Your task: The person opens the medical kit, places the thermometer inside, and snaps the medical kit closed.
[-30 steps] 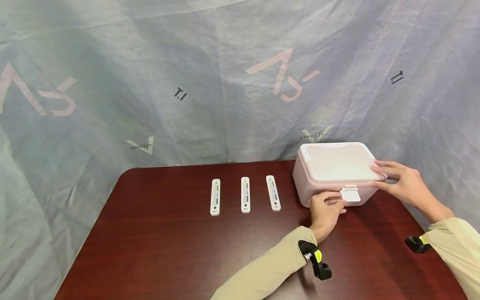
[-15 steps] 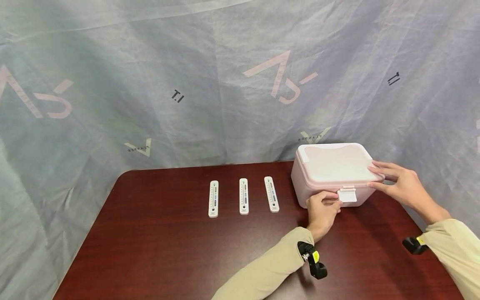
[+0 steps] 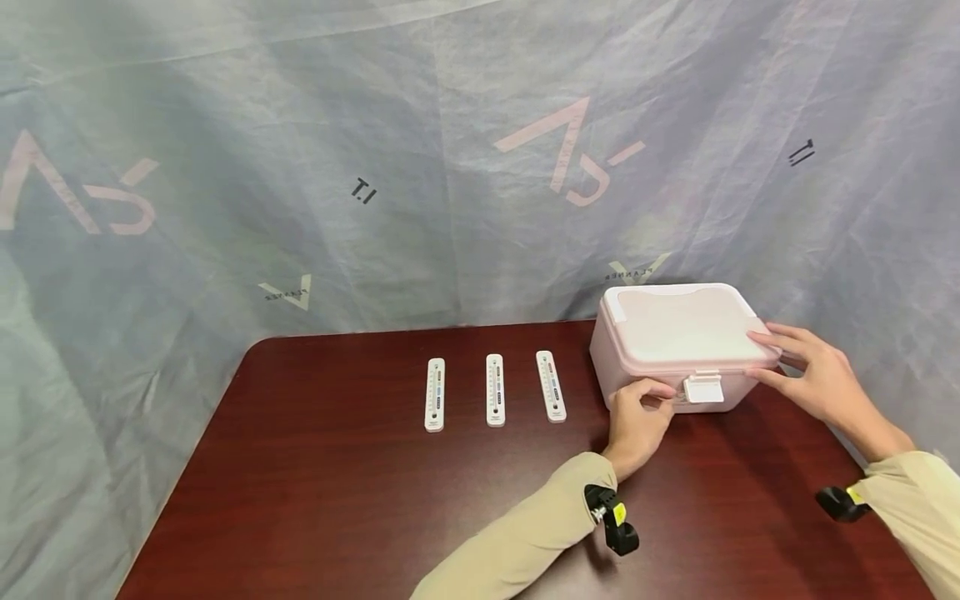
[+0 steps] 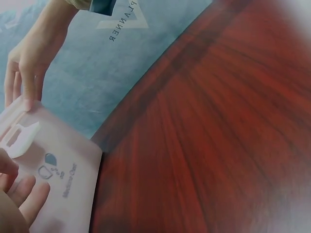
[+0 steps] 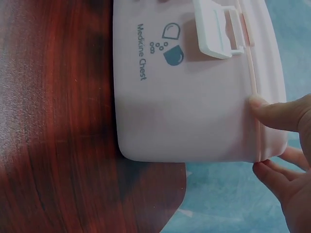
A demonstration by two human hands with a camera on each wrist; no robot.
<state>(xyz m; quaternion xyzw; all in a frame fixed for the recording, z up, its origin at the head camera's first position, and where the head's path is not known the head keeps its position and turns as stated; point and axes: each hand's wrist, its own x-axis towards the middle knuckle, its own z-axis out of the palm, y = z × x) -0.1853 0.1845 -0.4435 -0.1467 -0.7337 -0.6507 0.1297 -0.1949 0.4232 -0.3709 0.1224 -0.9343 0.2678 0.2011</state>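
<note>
A pale pink medicine chest (image 3: 686,329) stands at the back right of the table with its lid down. Its white latch (image 3: 703,389) is flipped up and juts out from the front. My left hand (image 3: 637,421) is just left of the latch, fingers loosely bent with nothing in them; in the left wrist view its fingertips (image 4: 35,199) are close to the chest's front. My right hand (image 3: 817,375) grips the lid's right front corner. In the right wrist view the thumb (image 5: 274,112) lies at the lid seam and the other fingers curl round the end.
Left of the chest, three white thermometers (image 3: 435,395) lie in a row on the dark red wooden table (image 3: 360,492). A grey cloth curtain (image 3: 420,250) hangs behind the table and along both sides.
My left hand has drawn slightly left, away from the latch. The right hand keeps its grip at the lid corner, and the latch remains raised.
</note>
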